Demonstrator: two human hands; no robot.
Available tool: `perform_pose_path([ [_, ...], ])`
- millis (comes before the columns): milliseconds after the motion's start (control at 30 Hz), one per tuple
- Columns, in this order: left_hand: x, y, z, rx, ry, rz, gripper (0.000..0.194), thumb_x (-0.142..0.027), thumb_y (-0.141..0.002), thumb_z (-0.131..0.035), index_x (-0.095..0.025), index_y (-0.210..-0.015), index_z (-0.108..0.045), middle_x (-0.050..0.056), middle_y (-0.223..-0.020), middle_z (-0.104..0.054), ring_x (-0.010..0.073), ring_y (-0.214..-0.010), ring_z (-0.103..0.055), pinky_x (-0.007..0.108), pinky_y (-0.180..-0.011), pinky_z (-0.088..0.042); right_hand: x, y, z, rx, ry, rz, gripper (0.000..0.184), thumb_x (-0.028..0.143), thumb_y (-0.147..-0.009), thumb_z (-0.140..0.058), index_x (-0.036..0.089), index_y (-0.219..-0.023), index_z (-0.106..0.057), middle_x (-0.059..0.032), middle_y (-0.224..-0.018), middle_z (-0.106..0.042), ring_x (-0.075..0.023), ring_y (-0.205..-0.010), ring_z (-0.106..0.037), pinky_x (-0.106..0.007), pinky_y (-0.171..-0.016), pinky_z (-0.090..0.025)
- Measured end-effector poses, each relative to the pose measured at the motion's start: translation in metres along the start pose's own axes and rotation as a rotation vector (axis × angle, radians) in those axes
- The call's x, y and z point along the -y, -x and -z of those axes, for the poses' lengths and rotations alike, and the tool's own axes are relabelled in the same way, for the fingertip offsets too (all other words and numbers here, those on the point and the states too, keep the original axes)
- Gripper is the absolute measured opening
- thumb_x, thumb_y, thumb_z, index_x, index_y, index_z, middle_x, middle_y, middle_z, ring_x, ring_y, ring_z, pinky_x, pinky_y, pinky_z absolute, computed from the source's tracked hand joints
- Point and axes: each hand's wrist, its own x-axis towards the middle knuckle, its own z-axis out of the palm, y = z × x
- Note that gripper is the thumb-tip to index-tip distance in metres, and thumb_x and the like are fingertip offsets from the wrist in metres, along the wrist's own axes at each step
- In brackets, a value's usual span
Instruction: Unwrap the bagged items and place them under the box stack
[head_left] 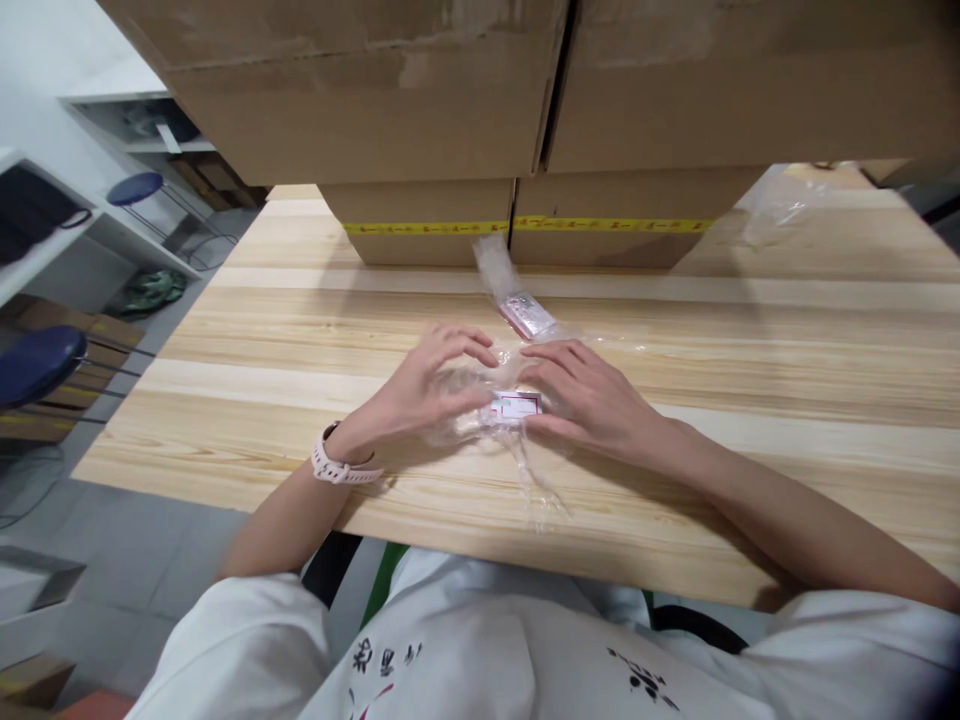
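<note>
On the wooden table (285, 330), a small white card-like pack with a pink border (519, 405) lies among crumpled clear plastic wrap (465, 385). My left hand (442, 385), wearing a pale pink watch strap, curves around the wrap from the left, its fingers apart and slightly blurred. From the right, my right hand (589, 395) arches over the pack's right end, thumb and fingers spread. Whether the fingertips touch the plastic is hard to tell. Just beyond the hands rests a second small pack, reddish and white (527, 316), in clear plastic.
Stacked cardboard boxes (427, 215) with yellow tape stand at the back of the table and overhang toward me. Another piece of clear plastic (787, 200) lies at the back right. Blue stools (41, 365) and white shelves (97, 225) are on the left.
</note>
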Motion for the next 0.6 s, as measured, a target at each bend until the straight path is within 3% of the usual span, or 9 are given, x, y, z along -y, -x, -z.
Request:
perform_pose_path([
  [67, 0.003, 0.003, -0.001, 0.226, -0.102, -0.039, 0.060, -0.046, -0.079, -0.088, -0.027, -0.130, -0.063, 0.011, -0.142, -0.060, 0.0321, -0.134, -0.051, 0.051, -0.115, -0.039, 0.001, 0.002, -0.006, 0.080, -0.051, -0.056, 0.049, 0.050, -0.095, -0.070, 0.018, -0.131, -0.060, -0.0179, -0.143, -0.061, -0.0362, -0.134, -0.054, -0.053, -0.106, -0.048],
  [133, 0.008, 0.005, -0.004, 0.325, -0.193, -0.031, 0.074, -0.043, -0.077, -0.089, -0.028, -0.142, -0.055, 0.012, -0.146, -0.056, 0.0335, -0.134, -0.047, 0.051, -0.114, -0.039, 0.005, 0.004, -0.009, 0.148, -0.113, -0.130, 0.063, 0.053, -0.093, -0.070, 0.023, -0.144, -0.051, -0.0148, -0.148, -0.057, -0.0350, -0.135, -0.054, -0.052, -0.107, -0.048],
  [267, 0.013, 0.005, -0.008, 0.352, -0.289, 0.014, 0.063, -0.033, -0.087, -0.080, -0.023, -0.142, -0.051, 0.012, -0.138, -0.060, 0.0314, -0.123, -0.050, 0.047, -0.106, -0.042, 0.012, 0.004, -0.003, 0.256, -0.088, -0.192, 0.075, 0.050, -0.095, -0.069, 0.027, -0.158, -0.035, -0.0120, -0.151, -0.056, -0.0342, -0.128, -0.057, -0.048, -0.099, -0.049],
  [467, 0.009, 0.006, -0.006, 0.345, -0.282, 0.053, 0.052, -0.035, -0.093, -0.072, -0.023, -0.139, -0.051, 0.012, -0.133, -0.061, 0.0308, -0.120, -0.054, 0.044, -0.098, -0.045, 0.016, 0.002, 0.020, 0.423, 0.236, -0.255, 0.061, 0.036, -0.087, -0.076, 0.022, -0.142, -0.053, -0.0154, -0.123, -0.071, -0.0384, -0.111, -0.063, -0.043, -0.084, -0.046],
  [600, 0.007, 0.008, -0.005, 0.314, -0.277, 0.117, 0.050, -0.026, -0.090, -0.071, -0.022, -0.136, -0.051, 0.013, -0.131, -0.061, 0.0309, -0.120, -0.056, 0.043, -0.096, -0.047, 0.013, 0.010, 0.027, 0.471, 0.268, -0.329, 0.047, 0.024, -0.092, -0.062, 0.023, -0.138, -0.054, -0.0130, -0.112, -0.072, -0.0301, -0.085, -0.065, -0.034, -0.065, -0.034],
])
